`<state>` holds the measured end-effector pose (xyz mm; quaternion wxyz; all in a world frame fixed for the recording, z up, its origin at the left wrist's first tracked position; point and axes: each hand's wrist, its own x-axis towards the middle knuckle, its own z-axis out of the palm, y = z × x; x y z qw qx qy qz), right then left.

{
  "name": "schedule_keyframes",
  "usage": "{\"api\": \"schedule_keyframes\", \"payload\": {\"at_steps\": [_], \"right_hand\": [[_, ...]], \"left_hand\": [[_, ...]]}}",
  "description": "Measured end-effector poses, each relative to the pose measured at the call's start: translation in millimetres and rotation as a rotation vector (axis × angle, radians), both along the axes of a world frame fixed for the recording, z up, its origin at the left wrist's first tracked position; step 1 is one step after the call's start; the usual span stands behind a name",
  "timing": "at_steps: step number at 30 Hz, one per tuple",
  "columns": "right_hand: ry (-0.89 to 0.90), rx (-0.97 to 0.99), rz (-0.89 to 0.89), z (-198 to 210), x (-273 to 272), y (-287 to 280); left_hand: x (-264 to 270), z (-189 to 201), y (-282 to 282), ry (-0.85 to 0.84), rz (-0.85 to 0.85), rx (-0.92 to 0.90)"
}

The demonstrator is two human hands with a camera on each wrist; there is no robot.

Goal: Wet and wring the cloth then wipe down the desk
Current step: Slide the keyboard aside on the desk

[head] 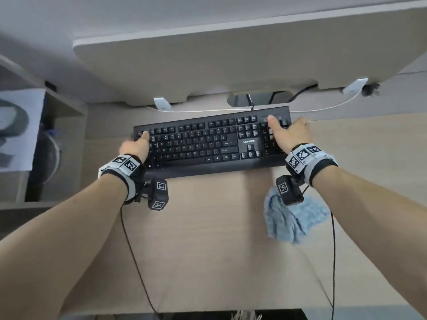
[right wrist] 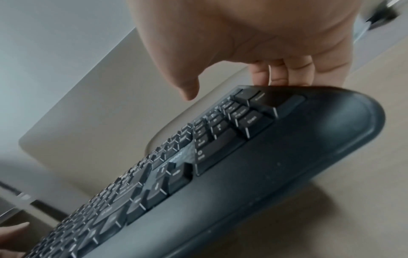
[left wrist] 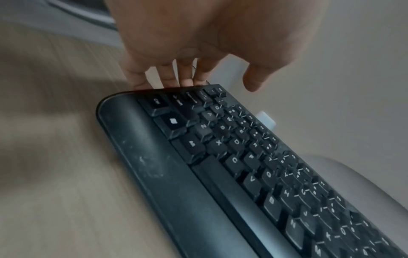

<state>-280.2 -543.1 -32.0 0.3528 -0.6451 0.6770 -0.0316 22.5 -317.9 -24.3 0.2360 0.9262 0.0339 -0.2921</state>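
Wood-grain desk (head: 208,250) is being cleared for wiping: both hands are gripping a black keyboard (head: 208,144) by its ends, left hand (head: 136,146) and right hand (head: 288,132) fingers curled under, while the blue cloth (head: 293,218) is lying beside the right wrist.

A: Where does the keyboard (head: 208,144) lie?
B: On the desk (head: 208,239), before the monitor (head: 231,63).
A: And the cloth (head: 293,215)?
B: Nearer the person, toward the keyboard's right end.
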Motion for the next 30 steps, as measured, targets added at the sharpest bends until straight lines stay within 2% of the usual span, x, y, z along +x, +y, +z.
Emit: {"api": "schedule_keyframes", "payload": {"at_steps": [7, 14, 23, 27, 30], "right_hand": [[-0.012, 0.026, 0.074, -11.3, 98.7, 58.3], [0.014, 0.109, 0.101, -12.8, 136.7, 83.9], [0.063, 0.114, 0.180, -29.3, 149.6, 82.0], [0.019, 0.076, 0.222, -24.1, 139.8, 88.5], [0.005, 0.017, 0.283, -15.9, 119.3, 94.1]], "left_hand": [[85.9, -3.3, 66.9, -0.002, 0.054, 0.020], [134.1, -24.9, 97.9, -0.063, -0.006, 0.026], [135.9, -33.8, 95.9, -0.068, -0.037, -0.137], [124.6, -27.3, 90.8, -0.105, -0.106, -0.095], [103.2, -19.1, 76.7, -0.210, -0.252, -0.045]]}}
